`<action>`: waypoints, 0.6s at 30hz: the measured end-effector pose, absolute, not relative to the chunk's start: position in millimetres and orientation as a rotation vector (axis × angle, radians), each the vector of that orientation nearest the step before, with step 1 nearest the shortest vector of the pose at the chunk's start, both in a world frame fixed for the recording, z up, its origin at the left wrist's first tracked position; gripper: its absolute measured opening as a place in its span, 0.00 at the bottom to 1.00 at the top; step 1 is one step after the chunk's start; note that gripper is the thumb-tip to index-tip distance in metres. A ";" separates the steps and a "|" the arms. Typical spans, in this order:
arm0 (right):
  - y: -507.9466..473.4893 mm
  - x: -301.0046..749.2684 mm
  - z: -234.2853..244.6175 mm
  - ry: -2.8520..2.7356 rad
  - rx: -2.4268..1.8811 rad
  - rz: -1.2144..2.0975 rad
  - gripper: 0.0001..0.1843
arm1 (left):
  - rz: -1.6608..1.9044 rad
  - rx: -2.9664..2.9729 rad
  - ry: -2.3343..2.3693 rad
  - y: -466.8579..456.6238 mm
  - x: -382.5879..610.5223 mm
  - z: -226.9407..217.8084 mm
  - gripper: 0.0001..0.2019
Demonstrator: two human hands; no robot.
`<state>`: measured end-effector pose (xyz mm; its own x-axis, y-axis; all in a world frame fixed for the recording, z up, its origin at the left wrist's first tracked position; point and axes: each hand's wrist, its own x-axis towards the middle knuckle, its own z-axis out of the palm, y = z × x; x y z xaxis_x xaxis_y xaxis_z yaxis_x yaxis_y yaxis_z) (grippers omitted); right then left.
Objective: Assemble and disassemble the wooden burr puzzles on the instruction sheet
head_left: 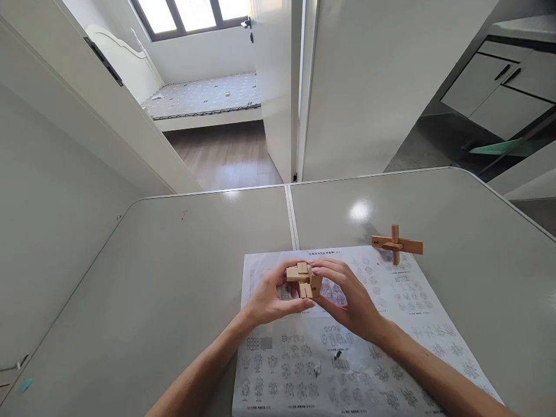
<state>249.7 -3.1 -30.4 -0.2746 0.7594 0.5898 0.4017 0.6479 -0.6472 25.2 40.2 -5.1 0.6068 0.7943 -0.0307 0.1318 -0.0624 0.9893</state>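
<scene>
A light wooden interlocking block puzzle (pixel 299 274) is held above a printed sheet. My left hand (pixel 271 294) grips it from the left, with the thumb along its near side. From the right, my right hand (pixel 347 292) closes on it, fingers over the top and far side and the thumb low. Parts of the puzzle are hidden behind my fingers. Under both hands lies the large instruction sheet (pixel 299 347), covered in small line drawings. At the sheet's far right corner stands a darker brown wooden cross-shaped puzzle (pixel 396 245), which neither hand touches.
The grey table (pixel 174 278) has a seam (pixel 292 217) running across it and a raised pale rim. Beyond its far edge are an open door (pixel 275 87), a bed (pixel 204 95) and white cabinets (pixel 508 78) at the right.
</scene>
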 end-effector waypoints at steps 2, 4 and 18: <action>-3.4 249.4 -31.7 -1.907 -0.952 0.453 0.32 | 0.625 1.542 0.796 39.2 24.8 -4.4 0.34; -3.8 249.2 -33.3 -1.901 -1.006 0.423 0.30 | 0.617 1.534 0.805 38.2 24.6 -3.7 0.34; -8.7 247.4 -37.8 -1.810 -1.216 0.841 0.35 | 0.615 1.606 0.877 31.1 27.8 -5.3 0.33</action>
<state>247.4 -8.7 -37.8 -0.2354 0.9416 0.2408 0.4231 0.3223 -0.8468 27.8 31.1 -5.3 0.5837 0.8092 -0.0669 0.2130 -0.0731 0.9743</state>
